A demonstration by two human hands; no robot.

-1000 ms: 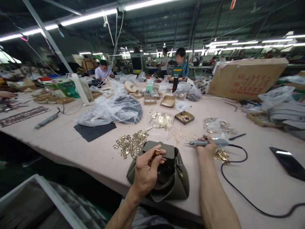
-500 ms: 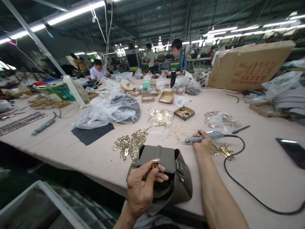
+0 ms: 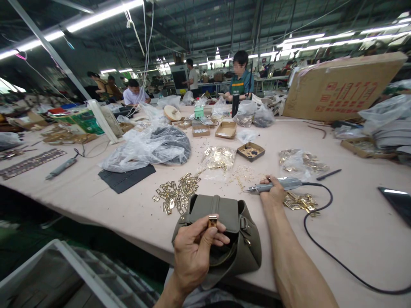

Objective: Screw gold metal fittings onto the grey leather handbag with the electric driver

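The left hand [image 3: 192, 252] pinches a small, glossy gold metal clasp [image 3: 212, 221] between thumb and fingers, its bright edge uppermost. The right hand [image 3: 272, 191] grasps a smooth grey electric screwdriver [image 3: 290, 184], a slim cylinder lying nearly level, its long axis running left to right; the thin bit points left, and a black cable [image 3: 330, 201] curves from the other end. Behind and beneath the clasp, an olive-grey handbag [image 3: 214, 209] of smooth, leather-like material sits at the table's near edge, its gaping mouth towards the person. Beyond the left hand lie flat rectangular gold frames [image 3: 176, 194]; more gold pieces [image 3: 300, 202] lie just beside the right hand. Farther out on the pale pinkish table [image 3: 135, 214] are a crinkled clear plastic bag [image 3: 218, 158] and a shallow square tray [image 3: 250, 151]. People work across the strip-lit hall.
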